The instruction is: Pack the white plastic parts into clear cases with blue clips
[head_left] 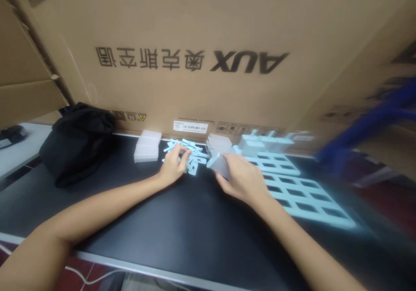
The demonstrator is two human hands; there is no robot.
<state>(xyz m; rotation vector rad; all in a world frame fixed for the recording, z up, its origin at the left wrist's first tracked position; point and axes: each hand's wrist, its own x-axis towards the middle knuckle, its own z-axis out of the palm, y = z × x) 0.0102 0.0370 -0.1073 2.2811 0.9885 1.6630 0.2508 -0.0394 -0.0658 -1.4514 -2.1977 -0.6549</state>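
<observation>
My left hand (174,164) reaches into a pile of small flat light-blue plastic pieces (192,168), thumb and forefinger drawn together. Whether a piece sits between those fingertips is hidden. My right hand (245,179) grips a translucent plastic box (219,166) with a light-blue edge, tilted just right of the pile. Behind that box stands a stack of clear boxes (218,142). Another stack of clear boxes (147,152) is to the left of the pile.
Light-blue grid racks (320,210) lie on the black tabletop (195,234) at right, with several light-blue-topped boxes (251,145) standing in the rear one. A large cardboard carton (195,93) walls off the back. A black cloth bag (78,141) sits left; a blue bar (367,124) rises right.
</observation>
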